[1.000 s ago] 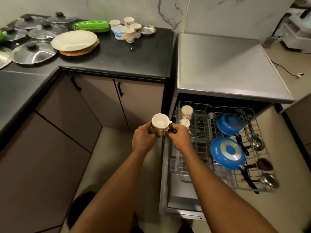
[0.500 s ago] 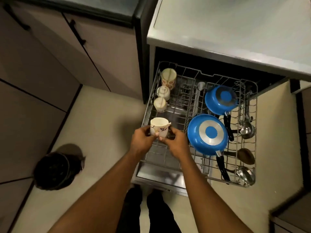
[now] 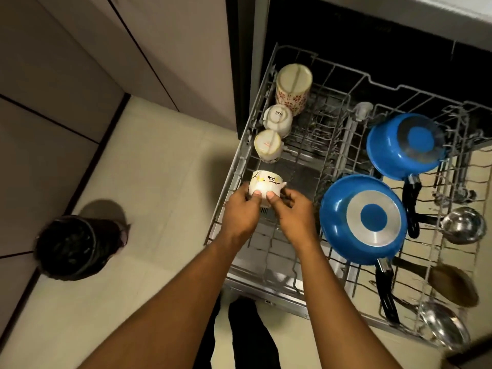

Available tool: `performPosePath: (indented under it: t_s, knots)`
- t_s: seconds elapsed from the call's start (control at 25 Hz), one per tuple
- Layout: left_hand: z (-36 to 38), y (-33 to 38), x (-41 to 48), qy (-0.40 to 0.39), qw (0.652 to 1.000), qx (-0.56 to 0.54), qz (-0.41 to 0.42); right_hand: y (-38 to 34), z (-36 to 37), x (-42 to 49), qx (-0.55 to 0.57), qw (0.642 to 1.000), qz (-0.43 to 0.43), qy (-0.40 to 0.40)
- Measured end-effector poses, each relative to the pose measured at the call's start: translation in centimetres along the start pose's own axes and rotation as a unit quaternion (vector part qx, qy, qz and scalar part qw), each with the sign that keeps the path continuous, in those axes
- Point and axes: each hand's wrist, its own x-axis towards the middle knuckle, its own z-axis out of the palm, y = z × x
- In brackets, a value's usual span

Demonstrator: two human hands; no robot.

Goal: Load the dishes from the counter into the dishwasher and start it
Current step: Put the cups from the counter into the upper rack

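Left hand and right hand both grip the cup, with thumbs pressed on its near wall. The cup hangs over the left row of the rack. The free slot lies directly below, just in front of 3 inverted cups.

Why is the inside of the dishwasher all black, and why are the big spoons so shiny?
Head view: little light seems to reach inside the dishwasher, so it looks black; the steel ladle bounces light back as bright glare; the rack has an edge that looks bowed, likely from the wide-angle lens; the bin on the floor looks soft and casts a dark shadow.
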Motion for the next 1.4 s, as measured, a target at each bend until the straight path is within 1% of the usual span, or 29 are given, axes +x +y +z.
performPosePath:
  t_s: [0.16, 0.24, 0.32, 0.4, 0.48, 0.64, 0.76, 0.84, 0.92, 1.04, 1.12, 1.24, 1.32, 1.4]
  knots:
    - [1.0, 0.1, 0.4, 0.065, 0.998, 0.028, 0.004, -0.4, 0.4, 1.5, -0.05, 0.998, 0.012, 0.032]
    - [1.5, 0.5, 0.4, 0.105, 0.993, 0.045, -0.001, -0.8, 0.4, 2.2, -0.078, 0.996, 0.022, 0.027]
    - [2.0, 1.1, 0.6, 0.134, 0.989, 0.052, -0.019, -1.1, 0.2, 2.9, -0.078, 0.996, 0.044, 0.01]
    - [2.8, 1.4, 0.9, 0.142, 0.988, 0.059, -0.033, -1.2, 0.0, 3.3, -0.071, 0.996, 0.058, 0.001]
    - [3.6, 1.5, 1.5, 0.145, 0.986, 0.071, -0.04, -1.4, -0.1, 3.7, -0.07, 0.996, 0.055, 0.012]
    - [4.4, 1.4, 3.1, 0.149, 0.982, 0.087, -0.082, -1.3, 0.1, 4.7, -0.1, 0.994, 0.045, 0.008]
    - [4.4, 1.5, 3.3, 0.167, 0.979, 0.087, -0.08, -1.3, 0.5, 5.3, -0.117, 0.993, 0.031, 0.01]
    - [4.5, 1.6, 3.4, 0.18, 0.979, 0.052, -0.084, -1.5, 0.8, 5.6, -0.123, 0.992, 0.032, 0.009]
    - [4.9, 1.7, 3.5, 0.185, 0.976, -0.025, -0.108, -1.7, 1.1, 5.9, -0.129, 0.991, 0.034, 0.013]
    - [5.2, 2.3, 3.8, 0.21, 0.955, -0.139, -0.155, -1.8, 1.5, 6.5, -0.148, 0.988, 0.031, 0.026]
    - [5.3, 2.8, 3.8, 0.218, 0.942, -0.186, -0.172, -1.8, 1.7, 6.8, -0.157, 0.987, 0.034, 0.031]
    - [5.5, 3.4, 3.8, 0.236, 0.933, -0.2, -0.186, -1.8, 1.7, 6.8, -0.17, 0.984, 0.031, 0.035]
    - [5.5, 3.5, 3.8, 0.256, 0.921, -0.197, -0.218, -1.8, 1.7, 6.8, -0.174, 0.983, 0.032, 0.036]
    - [5.4, 3.1, 3.7, 0.255, 0.917, -0.178, -0.251, -1.9, 1.8, 6.8, -0.176, 0.983, 0.039, 0.032]
